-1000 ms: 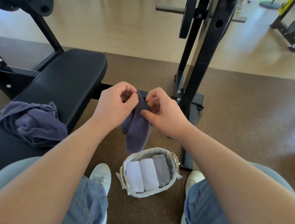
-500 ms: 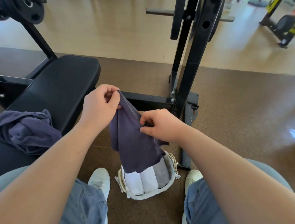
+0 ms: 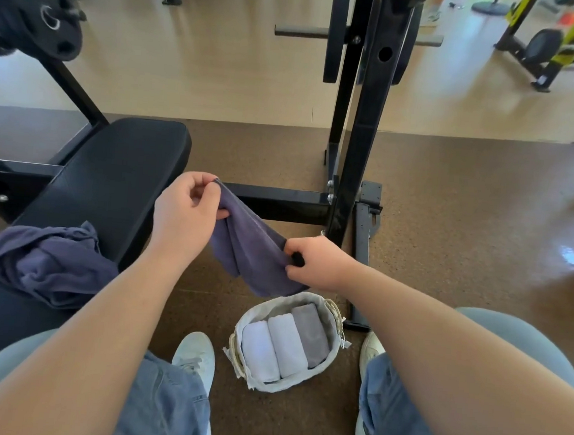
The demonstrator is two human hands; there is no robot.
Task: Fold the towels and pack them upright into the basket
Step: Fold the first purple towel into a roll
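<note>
A dark purple towel hangs stretched between my hands above the floor. My left hand pinches its upper corner at the bench's edge. Lower and to the right, my right hand grips the towel's other end. Just below the towel, a small lined basket stands on the floor between my feet. It holds three folded towels upright: two white ones and a grey one. A second purple towel lies crumpled on the black bench at the left.
The black padded bench fills the left side. A black rack upright and crossbar stand right behind my hands. My white shoes flank the basket on the brown floor. Weight plates and other gym machines stand farther back.
My hands were close together on a bunched towel. They have moved apart, the right hand going down and right, and the towel is now spread out between them.
</note>
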